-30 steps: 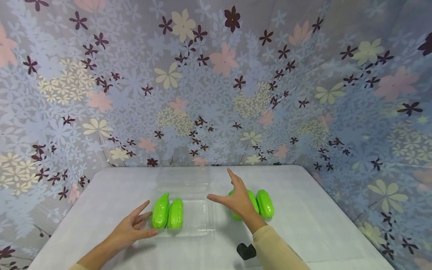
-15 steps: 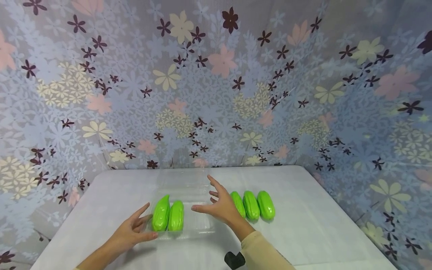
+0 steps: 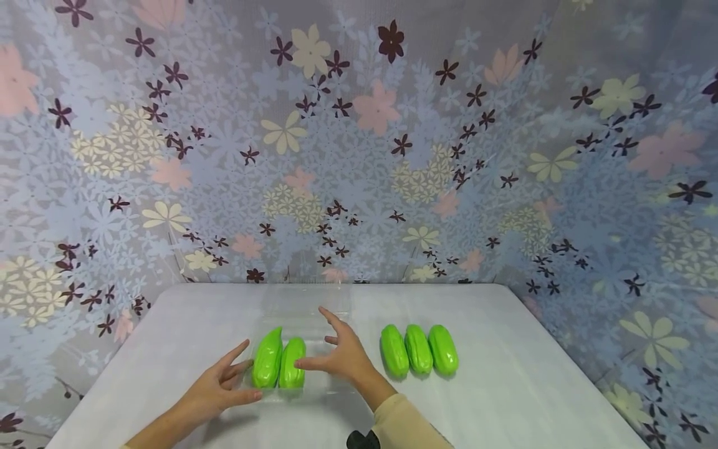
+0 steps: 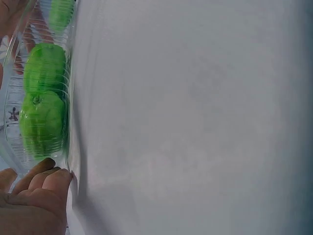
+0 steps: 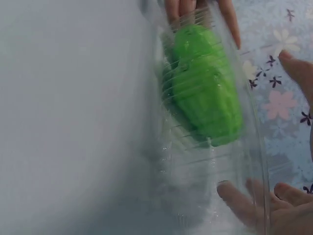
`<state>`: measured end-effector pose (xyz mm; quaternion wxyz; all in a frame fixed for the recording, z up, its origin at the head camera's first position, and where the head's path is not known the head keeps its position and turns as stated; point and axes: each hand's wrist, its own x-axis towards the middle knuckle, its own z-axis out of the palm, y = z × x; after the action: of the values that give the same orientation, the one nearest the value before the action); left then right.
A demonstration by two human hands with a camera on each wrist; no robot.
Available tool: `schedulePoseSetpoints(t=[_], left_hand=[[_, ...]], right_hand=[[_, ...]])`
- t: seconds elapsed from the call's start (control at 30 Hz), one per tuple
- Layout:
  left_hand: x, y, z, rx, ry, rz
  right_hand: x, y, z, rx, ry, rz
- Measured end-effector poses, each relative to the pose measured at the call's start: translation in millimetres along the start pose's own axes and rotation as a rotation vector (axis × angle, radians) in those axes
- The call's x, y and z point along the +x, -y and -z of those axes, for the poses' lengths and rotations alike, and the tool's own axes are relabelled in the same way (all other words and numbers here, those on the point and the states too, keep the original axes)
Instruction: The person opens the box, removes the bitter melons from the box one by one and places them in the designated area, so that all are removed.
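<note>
A clear plastic clamshell box [image 3: 331, 391] lies on the table with its lid [image 3: 305, 299] folded back toward the wall. In its left half, side by side, are two glossy green gourd-like pieces: one with a pointed tip [image 3: 267, 358] and a blunter one [image 3: 292, 365]. My left hand [image 3: 215, 383] is at the box's left end, fingers and thumb spread around the front corner. Over the right part of the box, my right hand [image 3: 342, 358] has its fingers apart and holds nothing; its thumb overlaps the blunter piece in the head view. Through the clear wall, the right wrist view shows green pieces [image 5: 208, 93].
Right of the box, three more green pieces stand in a row on the white table: a left one [image 3: 394, 352], a middle one [image 3: 419, 349] and a right one [image 3: 443, 350]. A flower-patterned curtain [image 3: 370, 206] rises behind the table. A black object [image 3: 361, 440] sits by the right sleeve.
My right hand has moved left, from in front of the row of three green pieces to over the box, uncovering the row. My left hand stays at the box's left end.
</note>
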<state>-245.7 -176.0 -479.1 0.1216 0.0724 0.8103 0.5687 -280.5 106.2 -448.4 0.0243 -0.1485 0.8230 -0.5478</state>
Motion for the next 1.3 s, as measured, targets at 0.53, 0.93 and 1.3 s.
schedulePoseSetpoints(t=[0.53, 0.93, 1.3], left_hand=[[-4.0, 0.2, -0.5, 0.015, -0.011, 0.024], [-3.6, 0.4, -5.3, -0.035, 0.006, 0.027], [-2.2, -0.8, 1.3, -0.025, 0.014, 0.010]], right_hand=[[6.0, 5.7, -31.0, -0.145, 0.109, -0.031], [6.4, 3.3, -40.2, -0.216, 0.114, -0.088], [11.1, 3.8, -42.5, -0.251, 0.107, -0.075]])
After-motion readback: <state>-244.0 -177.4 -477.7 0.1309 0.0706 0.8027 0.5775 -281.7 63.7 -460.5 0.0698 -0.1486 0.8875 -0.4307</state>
